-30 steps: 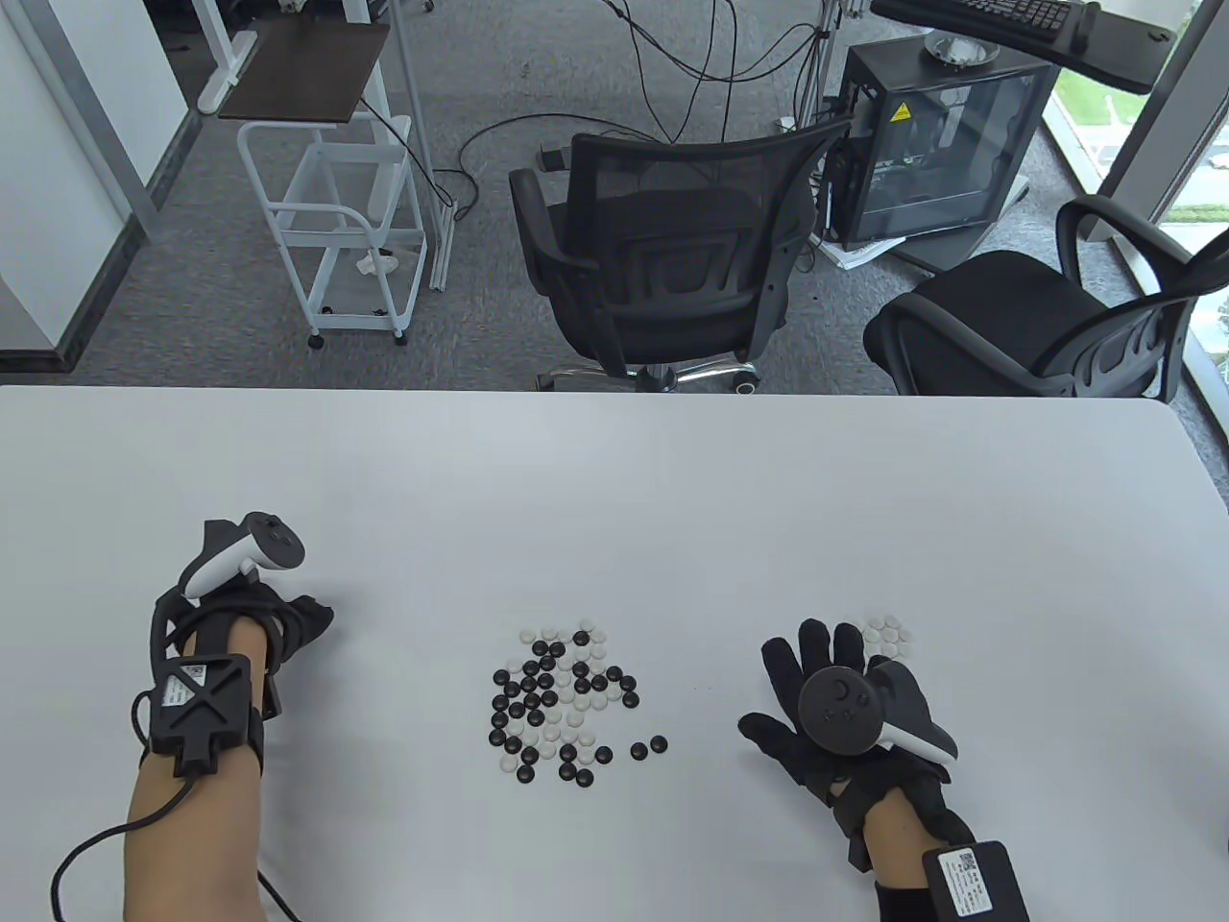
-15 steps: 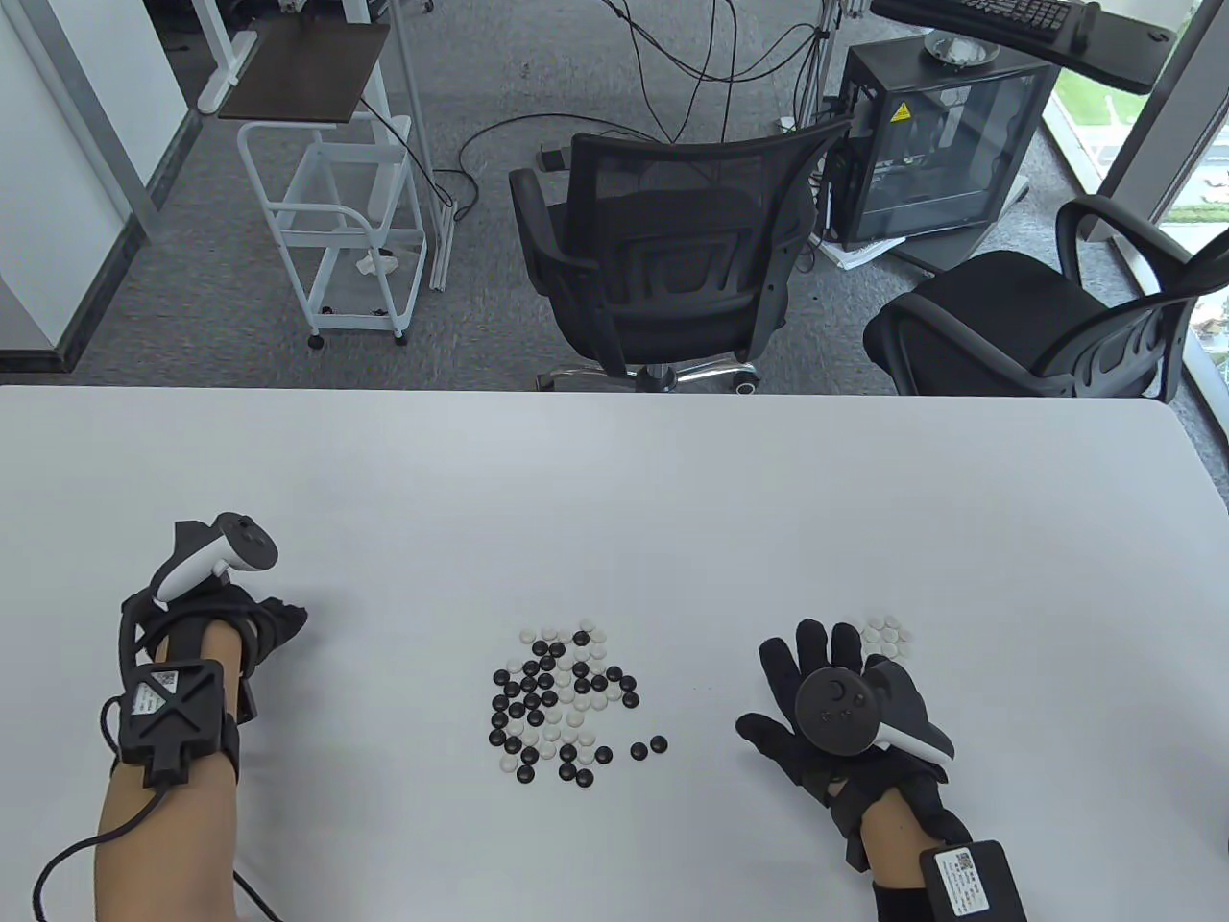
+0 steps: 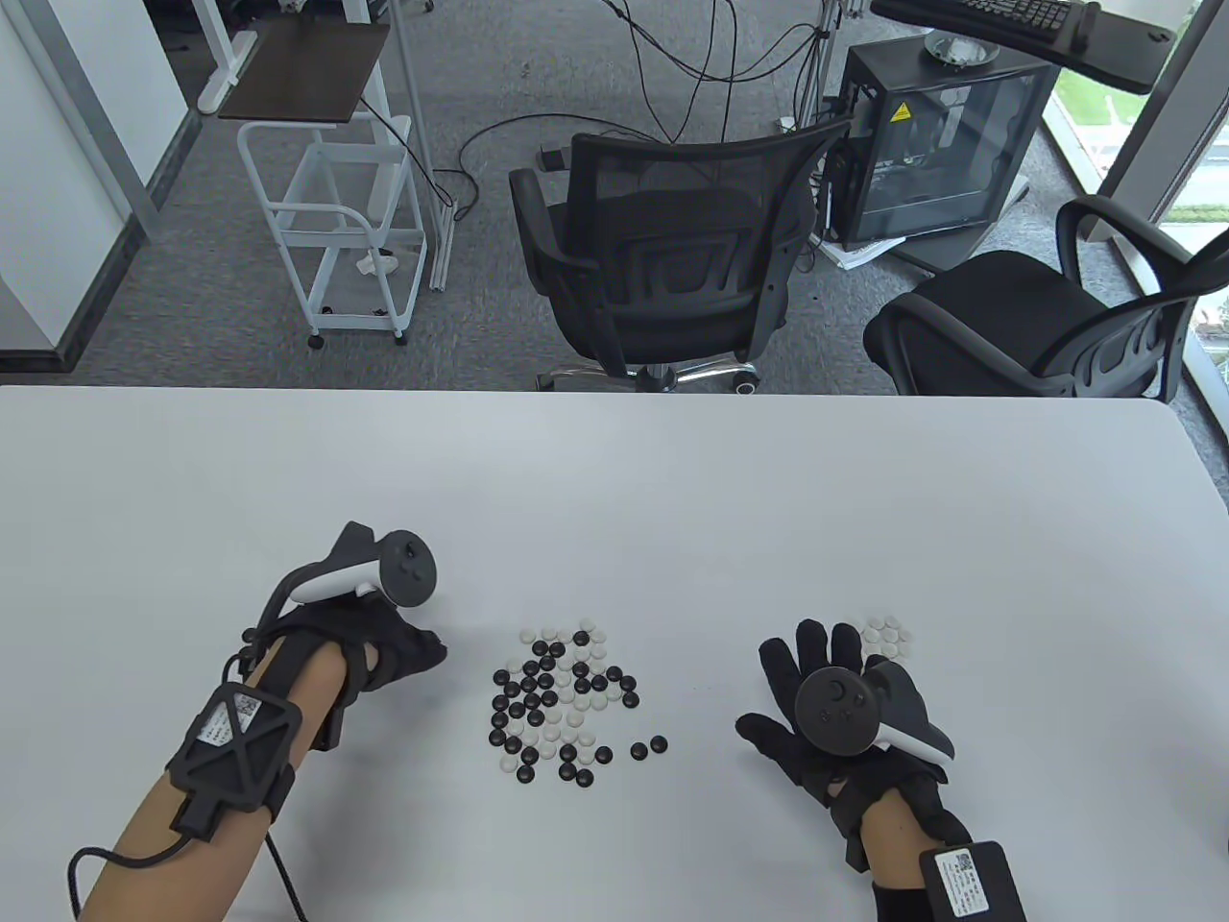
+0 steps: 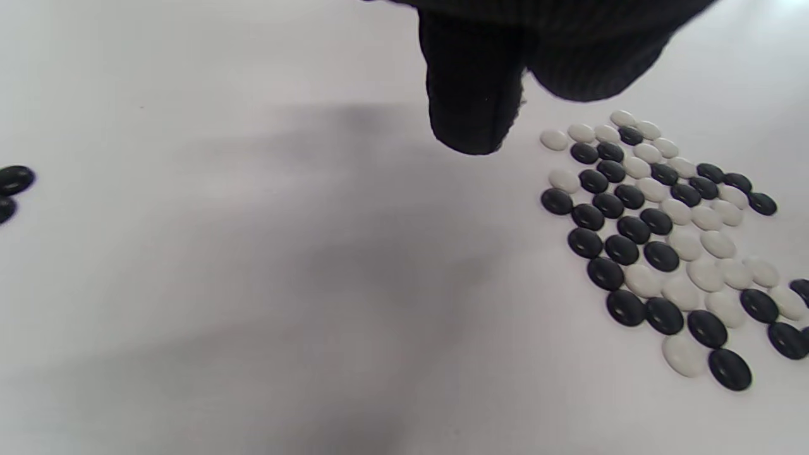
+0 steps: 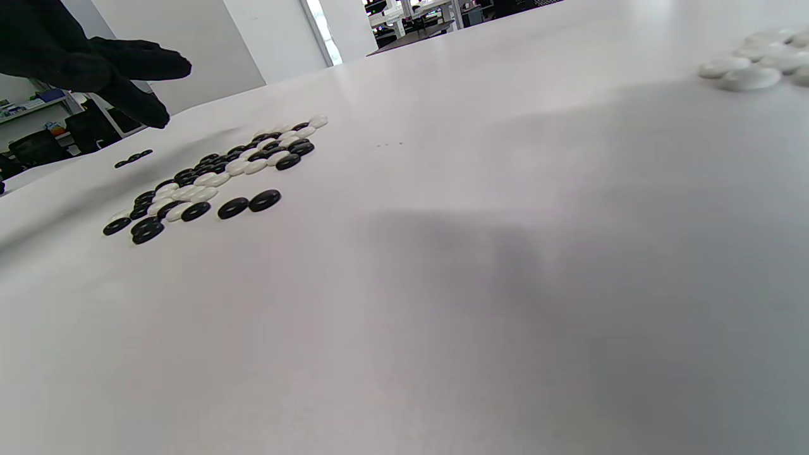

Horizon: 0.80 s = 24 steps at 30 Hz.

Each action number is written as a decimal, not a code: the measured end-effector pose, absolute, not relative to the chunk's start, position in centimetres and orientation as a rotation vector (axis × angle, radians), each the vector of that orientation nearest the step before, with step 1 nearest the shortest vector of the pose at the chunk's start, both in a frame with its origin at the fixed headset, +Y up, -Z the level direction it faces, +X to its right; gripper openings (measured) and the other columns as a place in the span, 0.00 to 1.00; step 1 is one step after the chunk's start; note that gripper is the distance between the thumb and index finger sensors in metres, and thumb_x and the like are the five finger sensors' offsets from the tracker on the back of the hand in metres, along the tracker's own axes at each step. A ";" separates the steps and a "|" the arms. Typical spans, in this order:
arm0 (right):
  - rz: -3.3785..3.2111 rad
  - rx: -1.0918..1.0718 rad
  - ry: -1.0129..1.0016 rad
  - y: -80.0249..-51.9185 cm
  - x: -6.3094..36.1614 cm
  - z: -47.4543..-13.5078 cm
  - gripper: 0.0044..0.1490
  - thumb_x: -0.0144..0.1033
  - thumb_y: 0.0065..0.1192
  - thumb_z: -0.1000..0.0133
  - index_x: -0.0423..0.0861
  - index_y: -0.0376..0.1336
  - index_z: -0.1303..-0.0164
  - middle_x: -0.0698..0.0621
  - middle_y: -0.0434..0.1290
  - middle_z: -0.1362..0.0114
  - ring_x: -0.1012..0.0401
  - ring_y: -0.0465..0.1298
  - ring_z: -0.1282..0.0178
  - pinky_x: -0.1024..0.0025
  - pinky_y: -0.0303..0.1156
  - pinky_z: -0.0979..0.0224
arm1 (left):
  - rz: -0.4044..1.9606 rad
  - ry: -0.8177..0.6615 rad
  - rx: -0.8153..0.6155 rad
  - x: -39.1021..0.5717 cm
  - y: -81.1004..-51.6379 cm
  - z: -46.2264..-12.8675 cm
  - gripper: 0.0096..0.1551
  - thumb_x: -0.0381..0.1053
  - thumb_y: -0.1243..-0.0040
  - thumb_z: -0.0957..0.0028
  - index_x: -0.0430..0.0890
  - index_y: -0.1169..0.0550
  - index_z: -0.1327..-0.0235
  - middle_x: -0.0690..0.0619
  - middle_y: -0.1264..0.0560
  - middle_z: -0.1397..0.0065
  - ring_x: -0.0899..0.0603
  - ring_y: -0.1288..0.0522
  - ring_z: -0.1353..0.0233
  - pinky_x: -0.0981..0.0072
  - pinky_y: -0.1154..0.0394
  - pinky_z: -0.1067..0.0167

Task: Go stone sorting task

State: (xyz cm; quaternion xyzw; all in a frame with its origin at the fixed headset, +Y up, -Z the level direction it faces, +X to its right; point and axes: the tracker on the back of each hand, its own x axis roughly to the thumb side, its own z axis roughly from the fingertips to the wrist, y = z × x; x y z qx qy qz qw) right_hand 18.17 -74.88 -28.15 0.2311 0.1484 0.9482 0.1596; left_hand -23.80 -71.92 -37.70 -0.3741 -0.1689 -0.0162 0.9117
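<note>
While right hand [image 3: 826, 706] lies flat, fingers spread, tracker hides left hand [image 3: 398, 648] fingers; grip unclear.

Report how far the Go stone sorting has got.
Early stage. Done: a small group of white stones lies beside the right hand, and a few black stones lie apart on the left. In hand: nothing visible; the left hand is near the mixed pile. Left: most of that pile.
</note>
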 end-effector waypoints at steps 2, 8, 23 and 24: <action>2.710 0.661 0.422 -74.9 18.2 -28.1 0.57 0.53 0.41 0.35 0.23 0.35 0.14 0.13 0.27 0.22 0.19 0.24 0.31 0.11 0.27 0.41 | -0.045 -0.394 -0.784 -22.3 -72.4 -37.3 0.35 0.63 0.55 0.41 0.57 0.25 0.21 0.36 0.66 0.14 0.24 0.74 0.23 0.15 0.71 0.42; 2.707 0.659 0.421 -74.9 18.3 -28.1 0.57 0.53 0.42 0.34 0.23 0.35 0.14 0.13 0.26 0.22 0.19 0.24 0.31 0.11 0.27 0.41 | -0.059 -0.449 -0.815 -20.0 -74.3 -36.9 0.35 0.62 0.56 0.41 0.59 0.33 0.18 0.36 0.70 0.16 0.24 0.76 0.24 0.15 0.71 0.42; 2.706 0.654 0.422 -74.9 18.6 -28.1 0.57 0.53 0.42 0.34 0.23 0.35 0.14 0.13 0.26 0.22 0.19 0.24 0.31 0.11 0.27 0.41 | -0.015 -0.194 -0.842 -26.9 -75.6 -39.0 0.35 0.63 0.57 0.41 0.60 0.33 0.18 0.37 0.71 0.17 0.24 0.77 0.25 0.15 0.73 0.43; 2.706 0.652 0.423 -74.9 18.6 -28.1 0.57 0.53 0.42 0.34 0.23 0.35 0.14 0.13 0.27 0.22 0.19 0.24 0.31 0.11 0.27 0.41 | 0.021 -0.137 -0.841 -28.5 -75.5 -39.5 0.35 0.63 0.57 0.42 0.60 0.32 0.18 0.37 0.71 0.17 0.24 0.77 0.25 0.15 0.73 0.43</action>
